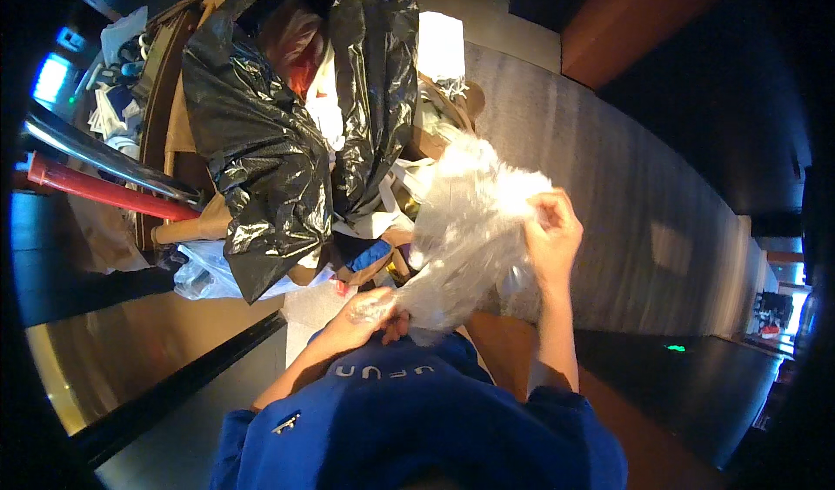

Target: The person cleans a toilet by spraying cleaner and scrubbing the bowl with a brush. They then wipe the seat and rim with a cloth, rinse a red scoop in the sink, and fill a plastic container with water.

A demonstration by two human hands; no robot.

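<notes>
A crumpled clear plastic bag [463, 229] is stretched between my two hands in front of my blue shirt. My right hand [554, 232] pinches its upper right edge, where bright light washes out the plastic. At the lower left corner, my left hand [372, 314] grips the bag close to my chest, its fingers curled and partly covered by the film. Black plastic bags [274, 157] lie just beyond my left hand, on a heap of mixed bags and paper.
A light blue plastic bag [222, 271] sits at the heap's near left. A red tube [111, 187] and a shiny dark pole [111, 151] reach in from the left. White paper [441, 45] lies at the heap's far right, beside the grey floor [600, 183].
</notes>
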